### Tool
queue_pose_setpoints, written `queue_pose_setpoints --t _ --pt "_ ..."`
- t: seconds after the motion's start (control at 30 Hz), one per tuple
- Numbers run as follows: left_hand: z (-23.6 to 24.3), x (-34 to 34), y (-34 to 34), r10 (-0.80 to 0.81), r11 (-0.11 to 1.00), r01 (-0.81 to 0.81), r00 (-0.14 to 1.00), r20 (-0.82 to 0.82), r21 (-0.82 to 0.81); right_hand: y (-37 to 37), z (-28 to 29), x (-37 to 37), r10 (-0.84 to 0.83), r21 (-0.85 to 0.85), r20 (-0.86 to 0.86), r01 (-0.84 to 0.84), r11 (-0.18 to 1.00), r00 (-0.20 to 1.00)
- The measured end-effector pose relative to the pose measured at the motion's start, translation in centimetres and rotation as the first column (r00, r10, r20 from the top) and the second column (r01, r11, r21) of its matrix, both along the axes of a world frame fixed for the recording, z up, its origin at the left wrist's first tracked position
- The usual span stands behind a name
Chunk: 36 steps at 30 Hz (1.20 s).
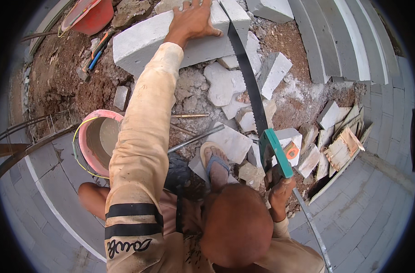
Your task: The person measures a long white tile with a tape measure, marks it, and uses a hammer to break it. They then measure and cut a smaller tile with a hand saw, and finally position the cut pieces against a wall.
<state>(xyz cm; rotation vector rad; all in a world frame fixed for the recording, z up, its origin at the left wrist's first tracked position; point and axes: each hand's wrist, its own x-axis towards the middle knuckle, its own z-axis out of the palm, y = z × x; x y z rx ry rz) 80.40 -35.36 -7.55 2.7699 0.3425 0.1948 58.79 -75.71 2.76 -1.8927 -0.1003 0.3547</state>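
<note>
A long white lightweight block [143, 43] lies across the rubble at the top. My left hand [192, 22] presses on it, fingers spread over its upper face and far edge, thumb on the near side. My right hand [281, 193], low on the right, is closed round the green handle [276, 152] of a handsaw. The dark toothed saw blade [251, 77] runs up and away to the block, its tip end at a cut line near the block's right end. How deep the blade sits in the block I cannot tell.
White block offcuts [273, 75] and broken pieces surround my sandalled foot [215, 166]. A pink bucket [91, 136] of grey mix stands left, a red bucket [91, 18] and a hammer [92, 59] beyond. Long blocks [328, 38] are stacked far right; a metal bar [314, 230] lies near right.
</note>
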Motion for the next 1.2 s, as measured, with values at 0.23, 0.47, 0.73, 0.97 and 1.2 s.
queue_pose_setpoints --t 0.23,0.47,0.73,0.97,1.2 --pt "1.7 0.0 0.5 0.003 1.0 -0.005 0.998 0.059 0.03 11.1 -8.1 14.5 0.162 0.017 0.205 -0.169 0.986 0.965" --pt "-1.1 0.4 0.4 -0.011 0.997 0.003 0.995 0.099 0.082 -2.1 -0.3 -1.3 0.038 -0.051 -0.014 -0.039 0.998 0.999" --pt "0.5 0.6 1.1 -0.037 0.998 0.03 0.992 0.12 0.061 12.1 -7.2 14.7 0.146 -0.065 0.274 -0.133 0.989 0.95" --pt "-1.1 1.0 0.9 -0.045 0.997 0.04 0.995 0.092 0.062 -3.0 -2.8 -0.8 0.091 -0.091 0.076 -0.084 0.992 0.993" --pt "0.8 0.0 0.0 -0.047 0.999 0.046 0.997 0.061 0.015 11.2 -6.9 14.2 0.169 -0.062 0.248 -0.159 0.985 0.954"
